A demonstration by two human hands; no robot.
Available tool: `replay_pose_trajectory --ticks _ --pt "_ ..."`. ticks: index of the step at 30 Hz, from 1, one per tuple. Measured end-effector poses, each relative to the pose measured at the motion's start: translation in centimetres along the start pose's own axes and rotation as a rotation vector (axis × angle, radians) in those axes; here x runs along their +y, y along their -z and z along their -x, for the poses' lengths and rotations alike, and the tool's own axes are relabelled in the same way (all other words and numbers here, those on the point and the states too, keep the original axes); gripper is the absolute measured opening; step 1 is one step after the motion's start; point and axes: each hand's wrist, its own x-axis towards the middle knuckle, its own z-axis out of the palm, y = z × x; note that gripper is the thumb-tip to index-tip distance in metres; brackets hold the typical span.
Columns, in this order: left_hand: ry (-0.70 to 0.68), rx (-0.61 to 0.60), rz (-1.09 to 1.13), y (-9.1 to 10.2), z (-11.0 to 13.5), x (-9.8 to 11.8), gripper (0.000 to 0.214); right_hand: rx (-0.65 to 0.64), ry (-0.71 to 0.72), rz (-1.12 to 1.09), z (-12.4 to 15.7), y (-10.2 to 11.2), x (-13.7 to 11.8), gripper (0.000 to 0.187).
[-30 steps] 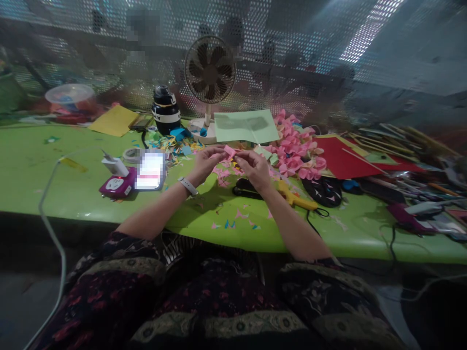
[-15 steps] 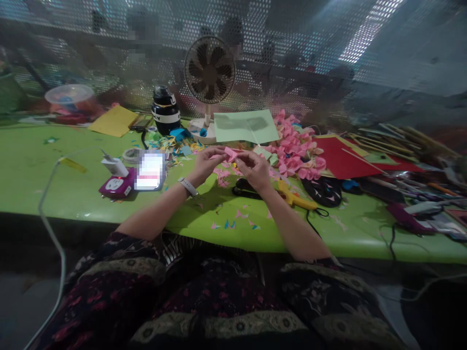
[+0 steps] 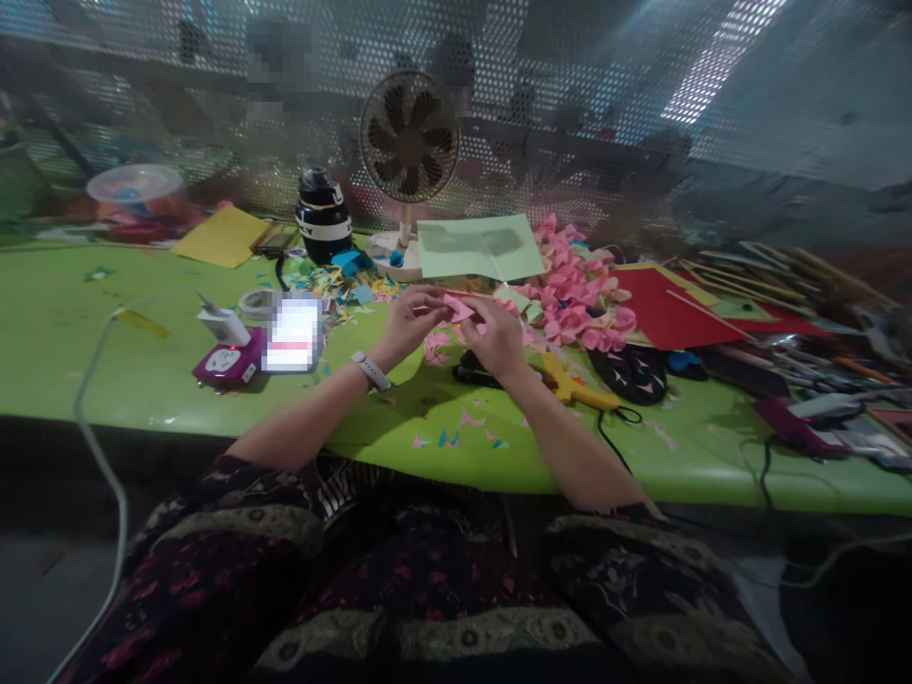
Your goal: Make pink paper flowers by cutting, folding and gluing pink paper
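A small folded pink paper piece (image 3: 456,307) is held between both my hands above the green table (image 3: 106,370). My left hand (image 3: 409,321), with a white watch on the wrist, pinches its left end with closed fingers. My right hand (image 3: 495,334) pinches its right end. Pink paper scraps (image 3: 436,348) lie on the table just under the hands. A heap of finished pink paper flowers (image 3: 577,294) sits to the right of my right hand.
Black scissors (image 3: 476,370) and a yellow glue gun (image 3: 576,388) lie near my right wrist. A small fan (image 3: 408,152), a black bottle (image 3: 323,218), a light green sheet (image 3: 479,247), red paper (image 3: 670,309), a tape roll (image 3: 257,302) and a phone (image 3: 292,332) stand around.
Both hands have drawn slightly closer together and a little lower, still working the pink paper piece between the fingers.
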Motion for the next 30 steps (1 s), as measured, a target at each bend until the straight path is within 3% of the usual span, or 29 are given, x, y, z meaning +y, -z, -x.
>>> replay_pose_trajectory --ticks 3,6,9,12,18,30 --pt "-0.044 -0.005 -0.037 0.1 0.1 0.7 0.018 0.011 0.005 -0.033 -0.2 0.3 0.2 0.029" --pt "-0.063 0.029 0.001 0.7 -0.2 1.3 0.016 -0.002 -0.099 -0.227 -0.7 0.7 0.8 0.028" --pt "0.021 0.009 0.103 1.4 -0.8 1.3 0.014 -0.051 -0.272 -0.474 -1.3 0.7 1.5 0.025" --pt "0.126 -0.069 0.186 1.6 -1.0 1.1 0.022 -0.076 -0.344 -0.608 -1.7 0.4 1.9 0.021" --pt "0.216 -0.166 0.298 1.3 -0.7 1.1 0.02 -0.086 -0.353 -0.622 -1.6 0.2 1.7 0.029" --pt "0.303 -0.17 0.434 1.2 -0.6 1.0 0.018 -0.051 -0.341 -0.639 -1.4 0.0 1.7 0.024"
